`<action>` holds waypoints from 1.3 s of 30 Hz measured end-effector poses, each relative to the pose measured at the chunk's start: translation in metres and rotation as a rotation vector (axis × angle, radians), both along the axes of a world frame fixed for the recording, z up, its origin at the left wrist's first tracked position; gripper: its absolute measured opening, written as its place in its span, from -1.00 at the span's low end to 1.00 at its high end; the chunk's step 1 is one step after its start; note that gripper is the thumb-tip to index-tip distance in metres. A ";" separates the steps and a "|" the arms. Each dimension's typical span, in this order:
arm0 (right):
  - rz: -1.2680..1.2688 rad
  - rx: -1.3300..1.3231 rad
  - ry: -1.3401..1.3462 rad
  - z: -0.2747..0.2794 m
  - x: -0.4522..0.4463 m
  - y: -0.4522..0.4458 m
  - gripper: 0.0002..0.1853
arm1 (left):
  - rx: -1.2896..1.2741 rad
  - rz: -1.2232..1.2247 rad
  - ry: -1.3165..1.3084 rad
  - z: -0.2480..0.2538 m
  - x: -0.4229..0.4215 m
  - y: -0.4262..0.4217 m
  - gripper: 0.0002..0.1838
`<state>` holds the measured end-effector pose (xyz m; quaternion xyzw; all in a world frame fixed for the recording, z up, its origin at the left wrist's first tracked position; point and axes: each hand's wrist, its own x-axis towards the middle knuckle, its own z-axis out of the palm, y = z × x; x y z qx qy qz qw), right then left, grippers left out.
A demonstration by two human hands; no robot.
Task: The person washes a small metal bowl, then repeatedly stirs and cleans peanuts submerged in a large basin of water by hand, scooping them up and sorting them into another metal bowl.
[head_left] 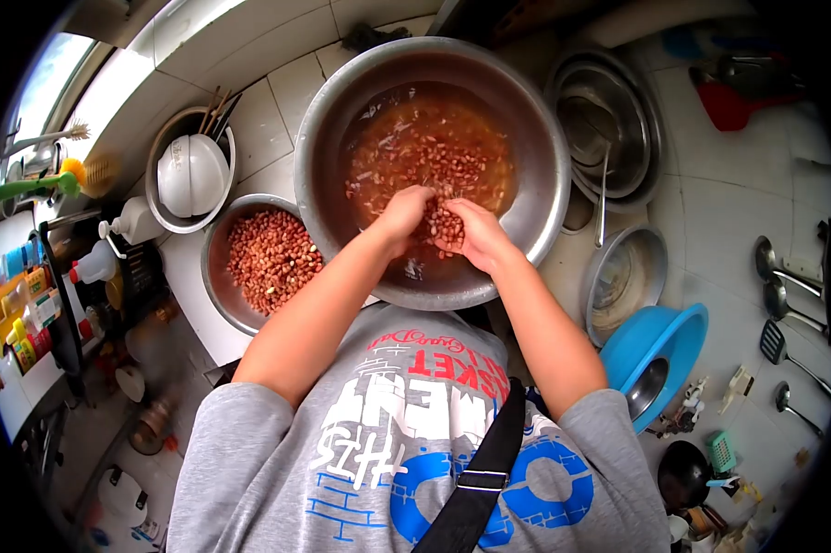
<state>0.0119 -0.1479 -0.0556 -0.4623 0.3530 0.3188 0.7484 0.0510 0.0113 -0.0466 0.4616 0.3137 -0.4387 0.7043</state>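
Observation:
A large metal basin (319, 138) holds cloudy brownish water with many red-skinned peanuts (438, 158) in it. Over the near side of this basin, my left hand (404, 214) and my right hand (480, 234) are cupped together around a heap of wet peanuts (444, 228). My left fingers are partly hidden by the hand and the peanuts. To the left stands a smaller metal bowl (214, 288), filled with more peanuts (273, 258) and close against the basin.
At left, a metal bowl (157, 152) contains white bowls (192, 175) and chopsticks. Nested metal basins (650, 120) with a ladle (604, 198) stand right, above another metal bowl (660, 258) and a blue basin (690, 332). Several utensils (779, 350) hang on the tiled wall.

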 end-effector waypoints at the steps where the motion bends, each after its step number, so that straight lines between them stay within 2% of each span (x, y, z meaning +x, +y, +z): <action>1: -0.069 0.077 0.000 0.016 -0.001 -0.002 -0.73 | -0.024 -0.014 0.003 0.008 0.001 0.006 -0.74; 2: -0.094 0.168 -0.021 0.028 -0.001 -0.006 -0.72 | -0.046 -0.027 0.007 0.014 0.002 0.015 -0.73; 4: -0.149 0.348 -0.063 0.051 -0.002 -0.017 -0.69 | -0.260 0.093 -0.039 0.039 -0.001 0.026 -0.69; 7: -0.137 0.390 -0.151 0.085 -0.003 -0.023 -0.59 | -0.513 0.129 -0.069 0.057 -0.007 0.043 -0.60; 10: -0.122 0.396 -0.224 0.105 -0.002 -0.028 -0.54 | -0.615 0.204 -0.095 0.080 -0.010 0.046 -0.57; 15: -0.116 0.380 -0.264 0.129 -0.003 -0.027 -0.53 | -0.647 0.241 -0.104 0.099 -0.013 0.051 -0.56; 27: -0.119 0.426 -0.287 0.137 -0.006 -0.022 -0.54 | -0.763 0.247 -0.143 0.105 -0.018 0.059 -0.53; 39: -0.094 0.468 -0.295 0.142 -0.004 -0.012 -0.53 | -0.758 0.298 -0.139 0.114 -0.023 0.071 -0.52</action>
